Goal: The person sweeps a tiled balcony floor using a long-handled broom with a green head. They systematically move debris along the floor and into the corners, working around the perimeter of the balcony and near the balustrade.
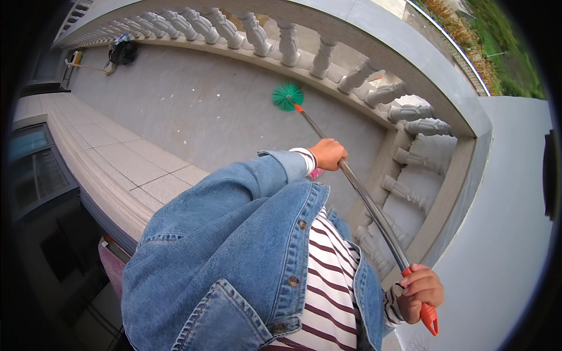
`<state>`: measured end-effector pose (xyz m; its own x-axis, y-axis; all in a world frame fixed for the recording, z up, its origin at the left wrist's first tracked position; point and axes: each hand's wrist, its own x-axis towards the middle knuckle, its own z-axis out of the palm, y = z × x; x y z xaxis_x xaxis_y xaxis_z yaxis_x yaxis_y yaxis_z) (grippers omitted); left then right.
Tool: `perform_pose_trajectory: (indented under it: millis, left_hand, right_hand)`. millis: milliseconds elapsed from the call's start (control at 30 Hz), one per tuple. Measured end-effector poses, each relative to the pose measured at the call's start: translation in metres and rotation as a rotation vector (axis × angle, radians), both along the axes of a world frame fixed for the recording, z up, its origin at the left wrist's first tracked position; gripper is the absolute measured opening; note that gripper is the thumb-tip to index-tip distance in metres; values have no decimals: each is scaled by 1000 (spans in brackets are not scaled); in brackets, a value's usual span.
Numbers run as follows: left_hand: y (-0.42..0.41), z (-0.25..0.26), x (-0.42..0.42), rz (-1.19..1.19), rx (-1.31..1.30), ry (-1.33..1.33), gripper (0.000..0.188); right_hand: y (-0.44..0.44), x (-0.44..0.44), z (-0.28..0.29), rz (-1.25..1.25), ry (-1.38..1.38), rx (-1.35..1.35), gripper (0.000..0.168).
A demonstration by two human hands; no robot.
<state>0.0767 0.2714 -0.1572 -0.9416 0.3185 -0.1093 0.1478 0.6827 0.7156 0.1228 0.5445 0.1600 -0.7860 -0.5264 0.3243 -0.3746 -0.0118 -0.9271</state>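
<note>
My left hand (329,154) is closed around the middle of a metal pole (366,197). My right hand (422,289) grips the orange plastic handle (429,316) at the pole's near end. At the far end, past an orange collar (298,108), is a round brush with green bristles (288,96). It appears over the grey floor close to the foot of the balustrade; whether it touches the floor I cannot tell. A bit of pink (315,173), perhaps footwear, shows below my left wrist.
A balustrade with pale balusters (288,44) curves along the far side and turns at the right corner. Pale specks dot the grey floor (210,105). A black bag (124,52) lies at the far left. A tiled wall (123,153) with a window (39,153) borders the left.
</note>
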Motion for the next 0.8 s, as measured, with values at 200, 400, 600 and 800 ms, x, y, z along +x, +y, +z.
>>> perform_pose_trajectory:
  millis: [200,400,600,800]
  left_hand:
    - [-123,-54,34,157,-475,-250,15]
    - [-79,26,27,328,-212,-35,28]
    - [-13,63,-50,309,172,197,33]
    - [-66,24,-74,179,102,106,27]
  right_hand:
    - [-43,-3,-96,-57,-381,40,26]
    - [8,-68,-52,-10,-148,-176,33]
    - [-8,-132,68,479,279,-105,36]
    - [-78,-146,47,430,174,15,43]
